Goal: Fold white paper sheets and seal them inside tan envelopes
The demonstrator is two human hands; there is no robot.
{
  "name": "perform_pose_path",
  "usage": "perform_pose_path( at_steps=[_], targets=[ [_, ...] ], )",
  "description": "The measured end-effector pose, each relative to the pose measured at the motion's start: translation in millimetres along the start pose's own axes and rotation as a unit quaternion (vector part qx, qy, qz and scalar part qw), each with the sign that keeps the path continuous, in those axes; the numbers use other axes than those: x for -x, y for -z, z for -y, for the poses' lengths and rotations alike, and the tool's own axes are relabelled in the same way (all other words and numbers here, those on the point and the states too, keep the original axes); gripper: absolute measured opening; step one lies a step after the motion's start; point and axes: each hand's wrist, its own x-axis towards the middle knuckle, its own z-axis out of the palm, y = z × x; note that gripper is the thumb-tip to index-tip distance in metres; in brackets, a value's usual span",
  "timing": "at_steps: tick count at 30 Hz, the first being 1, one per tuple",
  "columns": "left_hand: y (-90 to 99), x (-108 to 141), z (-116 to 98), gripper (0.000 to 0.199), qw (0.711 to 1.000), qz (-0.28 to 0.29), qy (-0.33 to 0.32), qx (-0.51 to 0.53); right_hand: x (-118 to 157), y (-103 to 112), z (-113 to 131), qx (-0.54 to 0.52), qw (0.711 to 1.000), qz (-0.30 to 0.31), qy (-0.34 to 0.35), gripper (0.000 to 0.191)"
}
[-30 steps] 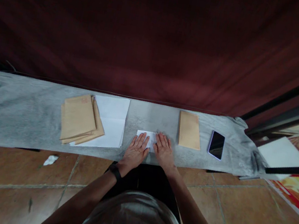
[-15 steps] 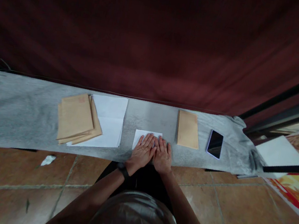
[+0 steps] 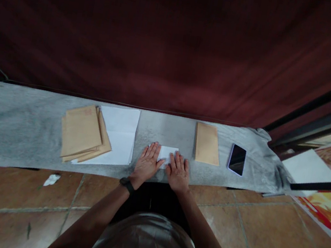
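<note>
A small white folded paper (image 3: 166, 153) lies on the grey cloth near the front edge of the table. My left hand (image 3: 147, 163) is flat over its left end, fingers stretched forward and thumb out to the right. On the right end rests my right hand (image 3: 178, 172), palm down with its fingers spread. The middle of the paper shows between the two hands; its ends are partly hidden under them. Neither hand grips anything.
Brown envelopes (image 3: 82, 131) lie stacked at the left, partly over large white sheets (image 3: 123, 133). Right of my hands are another brown envelope stack (image 3: 207, 144) and a phone (image 3: 237, 159). A dark red curtain (image 3: 177, 57) hangs behind the grey-covered table (image 3: 23, 129).
My left hand has slid left along the paper, away from my right hand, uncovering its middle. My right hand has barely moved.
</note>
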Motion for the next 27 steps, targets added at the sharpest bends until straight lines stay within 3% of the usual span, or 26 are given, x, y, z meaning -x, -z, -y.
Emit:
perform_pose_path(
  at_steps=[12, 17, 21, 27],
  targets=[
    [4.4, 0.1, -6.8, 0.069, 1.000, -0.004, -0.006, -0.022, -12.7, 9.8, 1.5, -0.017, 0.998, 0.051, 0.041, 0.047],
    [10.2, 6.1, -7.3, 0.055, 0.996, -0.003, -0.086, -0.010, -16.6, 9.9, -3.4, -0.020, 0.998, 0.046, 0.048, 0.047],
    [14.5, 19.7, -1.3, 0.056, 0.985, 0.022, -0.170, 0.011, -16.7, 10.7, -3.9, -0.016, 0.997, 0.049, 0.054, 0.048],
    [18.6, 27.1, 4.2, 0.069, 0.980, 0.051, -0.193, 0.012, -15.8, 12.4, -4.3, -0.003, 0.997, 0.057, 0.061, 0.049]
  ],
)
